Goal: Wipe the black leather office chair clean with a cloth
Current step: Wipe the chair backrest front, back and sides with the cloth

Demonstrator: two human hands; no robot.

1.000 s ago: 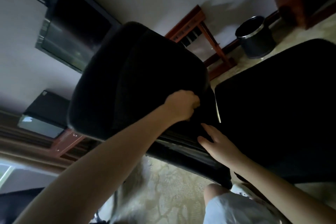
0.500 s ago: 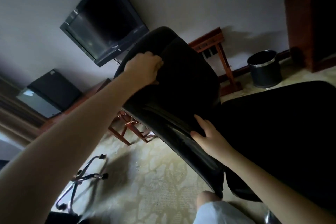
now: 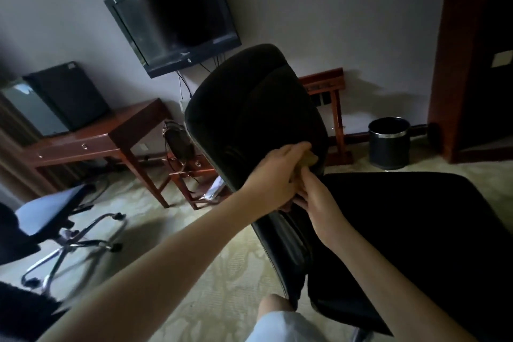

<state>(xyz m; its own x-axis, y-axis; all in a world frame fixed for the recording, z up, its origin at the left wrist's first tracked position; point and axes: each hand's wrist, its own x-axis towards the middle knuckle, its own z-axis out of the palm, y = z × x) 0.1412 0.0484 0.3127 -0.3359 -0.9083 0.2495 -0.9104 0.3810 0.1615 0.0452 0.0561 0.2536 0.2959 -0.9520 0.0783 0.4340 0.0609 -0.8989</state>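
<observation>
The black leather office chair stands in front of me, its backrest (image 3: 249, 119) tilted up to the left and its wide seat (image 3: 416, 230) to the right. My left hand (image 3: 274, 178) grips a small olive cloth (image 3: 308, 159) and presses it on the lower backrest, near the crease with the seat. Just below it, my right hand (image 3: 319, 203) lies on the crease. Its fingers stretch up to touch the left hand and the cloth's lower edge. Most of the cloth is hidden inside my left hand.
A second swivel chair (image 3: 50, 211) with a chrome base stands at the left. Behind the backrest are a red-brown wooden desk (image 3: 91, 141), a wall TV (image 3: 172, 14) and a wooden rack (image 3: 333, 108). A black waste bin (image 3: 388, 143) sits by the wall, with a dark door frame (image 3: 455, 58) at the right.
My left hand has slid from the top of the backrest down to its lower part, and the cloth now shows. My right hand moved up to meet it. The view has swung.
</observation>
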